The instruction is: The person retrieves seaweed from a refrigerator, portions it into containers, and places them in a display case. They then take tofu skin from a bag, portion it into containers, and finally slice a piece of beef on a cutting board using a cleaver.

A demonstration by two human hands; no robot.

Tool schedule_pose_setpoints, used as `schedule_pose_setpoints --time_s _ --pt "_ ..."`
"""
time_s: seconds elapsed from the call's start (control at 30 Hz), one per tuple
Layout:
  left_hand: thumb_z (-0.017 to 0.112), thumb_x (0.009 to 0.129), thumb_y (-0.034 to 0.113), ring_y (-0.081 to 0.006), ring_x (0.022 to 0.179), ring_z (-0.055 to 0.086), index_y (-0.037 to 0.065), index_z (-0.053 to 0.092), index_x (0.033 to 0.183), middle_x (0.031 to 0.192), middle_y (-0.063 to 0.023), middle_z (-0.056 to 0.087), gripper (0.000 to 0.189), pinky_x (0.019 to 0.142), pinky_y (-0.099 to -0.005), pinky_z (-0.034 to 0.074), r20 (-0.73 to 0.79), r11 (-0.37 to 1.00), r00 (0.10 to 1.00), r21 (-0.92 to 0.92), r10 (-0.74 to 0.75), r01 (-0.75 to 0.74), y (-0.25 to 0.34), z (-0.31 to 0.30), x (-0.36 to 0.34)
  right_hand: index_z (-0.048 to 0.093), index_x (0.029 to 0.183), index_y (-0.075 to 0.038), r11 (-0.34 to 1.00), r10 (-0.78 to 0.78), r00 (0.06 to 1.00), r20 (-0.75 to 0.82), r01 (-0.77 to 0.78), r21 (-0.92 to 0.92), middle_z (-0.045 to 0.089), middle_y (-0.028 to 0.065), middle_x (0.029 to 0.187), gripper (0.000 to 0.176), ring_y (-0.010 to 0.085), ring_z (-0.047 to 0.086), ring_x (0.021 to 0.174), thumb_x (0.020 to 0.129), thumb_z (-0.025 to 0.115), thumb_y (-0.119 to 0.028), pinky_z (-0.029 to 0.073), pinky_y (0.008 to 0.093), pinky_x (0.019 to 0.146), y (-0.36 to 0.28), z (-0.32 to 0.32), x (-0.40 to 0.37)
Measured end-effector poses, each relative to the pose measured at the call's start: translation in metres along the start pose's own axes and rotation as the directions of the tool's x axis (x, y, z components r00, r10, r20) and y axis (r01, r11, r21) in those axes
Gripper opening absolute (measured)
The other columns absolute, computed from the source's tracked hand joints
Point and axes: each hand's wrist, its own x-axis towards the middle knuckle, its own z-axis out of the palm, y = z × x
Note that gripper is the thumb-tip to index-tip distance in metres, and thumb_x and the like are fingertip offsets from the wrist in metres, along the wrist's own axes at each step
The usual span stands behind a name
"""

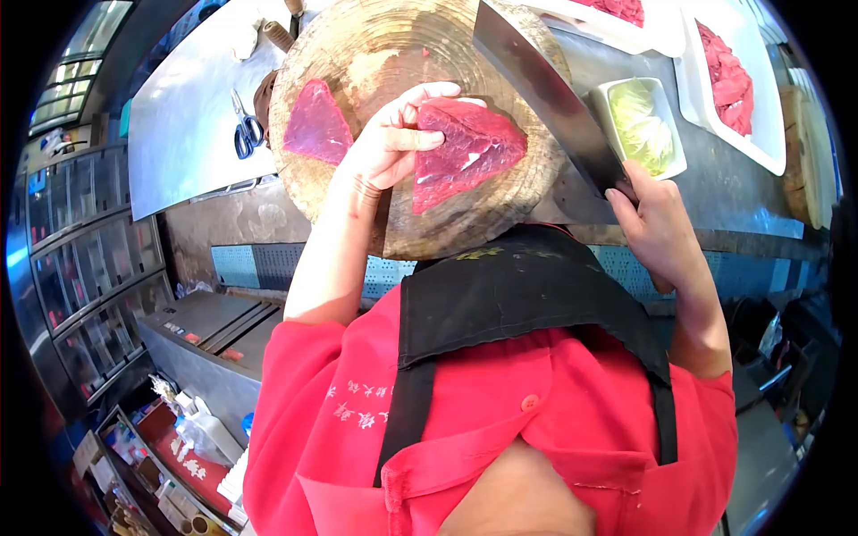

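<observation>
A round wooden chopping block [375, 45] lies on the steel counter. My left hand [393, 138] rests on a large slab of red raw meat [474, 152] near the block's front edge, fingers pressing its left side. A second, smaller piece of meat [315, 123] lies to the left on the block. My right hand [657, 223] grips the handle of a big cleaver [545, 89], whose blade slants up over the right side of the block, apart from the meat.
A small white dish of cabbage [639, 125] stands right of the block. White trays with red meat slices [728, 76] sit at the far right. Scissors [246, 129] lie on the steel counter [188, 116] at the left. Shelves and a cabinet stand below left.
</observation>
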Motion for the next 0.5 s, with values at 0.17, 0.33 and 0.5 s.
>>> schedule_pose_setpoints --time_s 0.17,0.33,0.5 --pt "0.06 0.075 -0.01 -0.0286 0.119 0.05 0.002 0.044 0.126 0.131 -0.0239 0.046 0.055 0.1 -0.0378 0.042 0.004 0.999 1.0 0.036 -0.01 0.009 0.0038 0.0014 -0.0015 0.044 0.081 0.005 1.0 0.011 1.0 0.012 -0.011 0.006 0.05 0.026 0.068 0.013 0.0462 0.05 0.07 0.082 0.055 -0.003 0.04 0.0443 0.059 0.0 -0.0006 0.0002" --pt "0.059 0.074 -0.013 -0.0272 0.117 0.052 0.003 0.044 0.125 0.128 -0.0218 0.05 0.055 0.097 -0.0366 0.044 -0.019 0.999 1.0 0.054 -0.005 0.006 0.0017 -0.0043 -0.0027 0.045 0.081 0.005 1.0 0.008 1.0 0.009 -0.008 -0.002 0.051 0.0259 0.068 0.013 0.046 0.05 0.069 0.081 0.055 -0.003 0.04 0.0443 0.06 -0.0007 -0.0019 0.0008" --pt "0.06 0.075 -0.013 -0.0174 0.105 0.058 0.001 0.051 0.12 0.115 -0.0108 0.057 0.048 0.087 -0.0272 0.049 -0.051 0.99 0.997 0.132 -0.051 0.057 0.007 -0.0029 0.0006 0.044 0.081 0.004 1.0 0.0 1.0 0.006 0.0 0.007 0.051 0.0255 0.068 0.013 0.0455 0.05 0.069 0.081 0.055 -0.003 0.041 0.0441 0.06 0.0009 -0.001 0.001"
